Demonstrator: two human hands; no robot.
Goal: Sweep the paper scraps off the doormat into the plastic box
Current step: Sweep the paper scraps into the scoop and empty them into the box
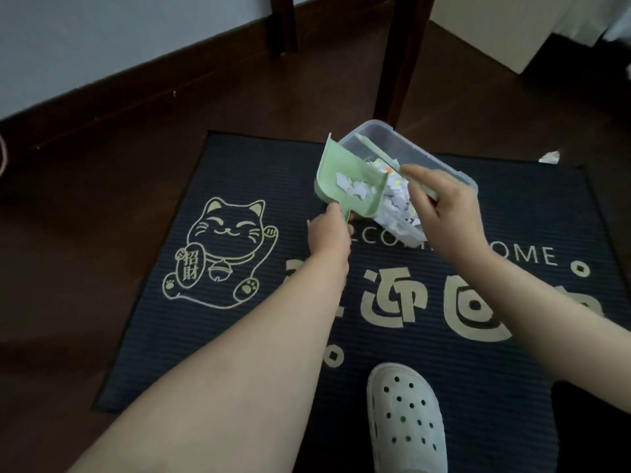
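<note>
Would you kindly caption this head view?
Left hand tips green dustpan of paper scraps into plastic box.

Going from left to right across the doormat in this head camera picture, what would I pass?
Cat drawing → left hand → green dustpan → paper scraps in the plastic box → right hand → crumpled paper on the floor just beyond the doormat.
</note>
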